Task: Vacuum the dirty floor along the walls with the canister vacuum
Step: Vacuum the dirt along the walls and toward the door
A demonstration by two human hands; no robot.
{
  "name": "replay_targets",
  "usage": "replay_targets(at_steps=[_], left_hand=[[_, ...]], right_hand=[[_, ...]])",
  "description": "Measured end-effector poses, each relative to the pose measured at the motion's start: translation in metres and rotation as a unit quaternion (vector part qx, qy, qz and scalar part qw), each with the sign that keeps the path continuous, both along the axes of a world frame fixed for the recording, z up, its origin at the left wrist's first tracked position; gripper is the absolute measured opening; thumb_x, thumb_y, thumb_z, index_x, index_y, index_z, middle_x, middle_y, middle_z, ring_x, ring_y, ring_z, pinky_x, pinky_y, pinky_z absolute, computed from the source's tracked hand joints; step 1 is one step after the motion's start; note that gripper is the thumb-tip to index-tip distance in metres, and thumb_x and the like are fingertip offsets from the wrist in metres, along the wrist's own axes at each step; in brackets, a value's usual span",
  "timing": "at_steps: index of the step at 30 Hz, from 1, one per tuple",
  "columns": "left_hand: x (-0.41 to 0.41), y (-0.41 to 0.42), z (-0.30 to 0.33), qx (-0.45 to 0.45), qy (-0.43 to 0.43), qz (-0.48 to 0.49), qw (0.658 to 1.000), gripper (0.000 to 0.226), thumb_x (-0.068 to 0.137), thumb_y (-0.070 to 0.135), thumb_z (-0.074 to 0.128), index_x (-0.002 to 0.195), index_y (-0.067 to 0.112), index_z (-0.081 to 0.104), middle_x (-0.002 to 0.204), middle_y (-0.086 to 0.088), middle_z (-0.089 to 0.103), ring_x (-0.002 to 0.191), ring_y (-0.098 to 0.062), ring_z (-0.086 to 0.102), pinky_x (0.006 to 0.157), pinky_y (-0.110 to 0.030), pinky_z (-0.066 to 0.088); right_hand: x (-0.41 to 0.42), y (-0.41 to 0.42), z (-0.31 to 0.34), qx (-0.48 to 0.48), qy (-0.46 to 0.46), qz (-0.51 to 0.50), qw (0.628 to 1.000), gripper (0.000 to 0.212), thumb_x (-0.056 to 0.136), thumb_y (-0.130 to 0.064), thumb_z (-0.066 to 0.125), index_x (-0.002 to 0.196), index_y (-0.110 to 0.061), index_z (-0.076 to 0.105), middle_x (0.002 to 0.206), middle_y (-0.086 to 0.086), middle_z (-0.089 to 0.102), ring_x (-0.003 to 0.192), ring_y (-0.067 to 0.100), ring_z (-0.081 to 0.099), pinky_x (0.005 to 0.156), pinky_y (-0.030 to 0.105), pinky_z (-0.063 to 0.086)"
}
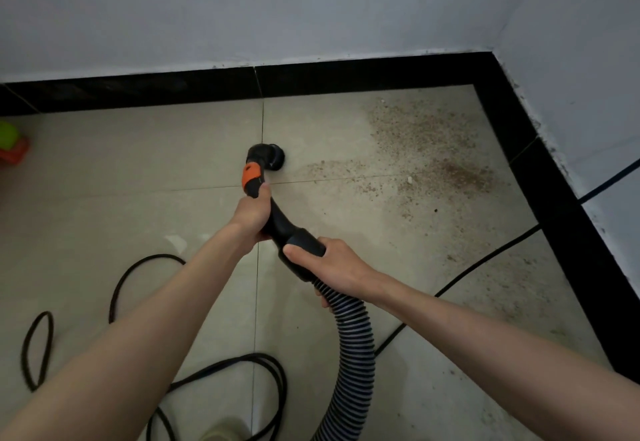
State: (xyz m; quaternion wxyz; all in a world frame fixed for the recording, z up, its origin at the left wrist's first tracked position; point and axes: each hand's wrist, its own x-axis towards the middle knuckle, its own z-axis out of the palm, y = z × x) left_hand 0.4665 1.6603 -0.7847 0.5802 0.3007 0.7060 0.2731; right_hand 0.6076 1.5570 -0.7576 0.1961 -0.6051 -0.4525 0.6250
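Left hand: left hand (252,213) has its fingers curled round the black handle (273,215), just behind the orange collar (251,174); thumb lies up along the handle.
Right hand: right hand (332,264) is wrapped round the cuff where the handle meets the ribbed hose (353,343), thumb on top.
Nozzle: round nozzle (272,156) sits just beyond the left fingers, low at the floor; whether it touches, cannot tell.
Long axis: handle runs from the right hand up-left to the nozzle.
Dirt: brown dirt patch (426,156) lies right of the nozzle, spreading to the corner skirting (540,177). Judged next: sweep rightward.
Nearer hand: the left, leading the nozzle.
In the way: black cable (485,264) crosses the floor beyond the right hand, near the dirt's lower edge.
Elsewhere: cable loops (145,267) left of the forearms; green and orange object (12,144) far left.
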Motion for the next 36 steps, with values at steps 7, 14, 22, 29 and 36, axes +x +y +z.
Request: replay_targets(at_steps=[7, 14, 22, 29, 36], left_hand=[[-0.001, -0.024, -0.014, -0.011, 0.020, 0.006, 1.000, 0.058, 0.099, 0.042, 0.037, 0.140, 0.001, 0.029, 0.128, -0.020, 0.051, 0.112, -0.035, 0.055, 0.078, -0.041, 0.051], [0.033, -0.030, -0.016, -0.011, 0.019, -0.036, 0.999, 0.056, 0.099, 0.044, 0.036, 0.136, 0.002, 0.032, 0.119, -0.017, 0.054, 0.099, -0.029, 0.057, 0.075, -0.038, 0.051], [0.068, -0.029, -0.018, 0.003, 0.042, -0.142, 0.989, 0.058, 0.100, 0.046, 0.031, 0.135, 0.001, 0.031, 0.119, -0.015, 0.054, 0.105, -0.029, 0.057, 0.092, -0.042, 0.051], [0.086, -0.025, -0.017, 0.003, 0.033, -0.195, 0.980, 0.059, 0.100, 0.048, 0.030, 0.135, 0.001, 0.031, 0.119, -0.015, 0.054, 0.104, -0.029, 0.057, 0.089, -0.040, 0.051], [0.107, -0.019, -0.017, 0.035, 0.070, -0.253, 0.964, 0.054, 0.100, 0.047, 0.031, 0.129, 0.001, 0.033, 0.108, -0.011, 0.052, 0.092, -0.024, 0.054, 0.074, -0.032, 0.045]], right_hand=[[0.009, -0.019, -0.005, -0.005, -0.001, 0.006, 1.000, 0.042, 0.087, -0.051, 0.064, 0.089, -0.011, 0.053, 0.062, 0.005, 0.057, 0.040, 0.015, 0.054, 0.042, 0.025, 0.047], [0.029, -0.038, -0.018, -0.021, -0.005, -0.066, 0.998, 0.044, 0.084, -0.054, 0.065, 0.094, -0.013, 0.053, 0.074, 0.008, 0.063, 0.048, 0.020, 0.060, 0.048, 0.029, 0.051], [0.041, -0.041, -0.025, -0.034, 0.029, -0.122, 0.991, 0.046, 0.087, -0.049, 0.064, 0.104, -0.008, 0.054, 0.085, 0.010, 0.063, 0.058, 0.024, 0.064, 0.056, 0.035, 0.056], [0.039, -0.039, -0.034, -0.007, -0.020, -0.164, 0.986, 0.030, 0.088, -0.046, 0.063, 0.096, -0.018, 0.055, 0.091, 0.008, 0.065, 0.075, 0.025, 0.066, 0.068, 0.043, 0.060], [0.038, -0.025, -0.039, 0.063, -0.111, -0.183, 0.975, 0.016, 0.095, -0.032, 0.052, 0.097, -0.017, 0.055, 0.081, -0.002, 0.059, 0.070, 0.010, 0.056, 0.062, 0.026, 0.046]])
